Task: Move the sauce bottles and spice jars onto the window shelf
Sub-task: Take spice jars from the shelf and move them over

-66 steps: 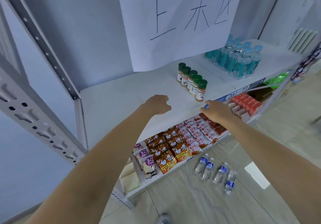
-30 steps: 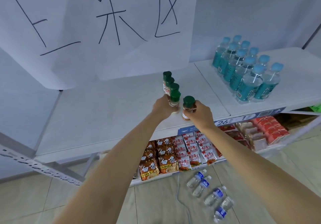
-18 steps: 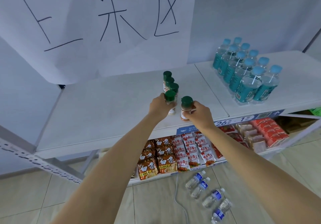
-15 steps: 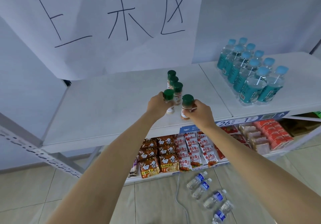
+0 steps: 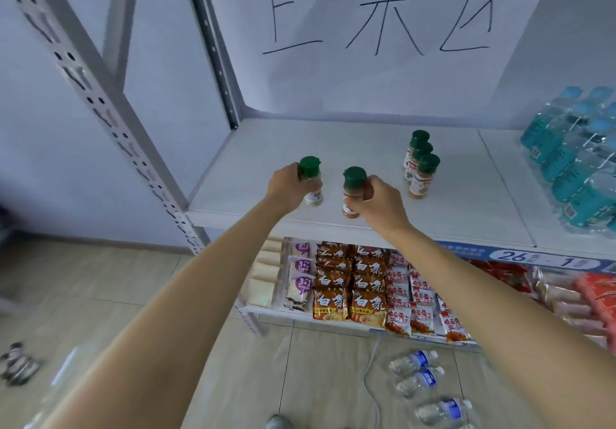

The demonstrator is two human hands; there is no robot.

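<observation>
Now left hand [image 5: 286,188] fingers grasping pale jar [image 5: 311,182], right hand [image 5: 380,200] fingers grasping orange jar [image 5: 354,192] (both upright)

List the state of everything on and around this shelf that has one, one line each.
left hand: closed around a green-capped spice jar, held upright
right hand: closed around a second spice jar, upright
three spice jars: standing in a row, capped, untouched
teal bottles: upright, shrink-wrapped
water bottles on the floor: lying down

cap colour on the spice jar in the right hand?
Dark green, seen in the head view: the spice jar in the right hand has a dark green cap over reddish-orange contents.
</observation>
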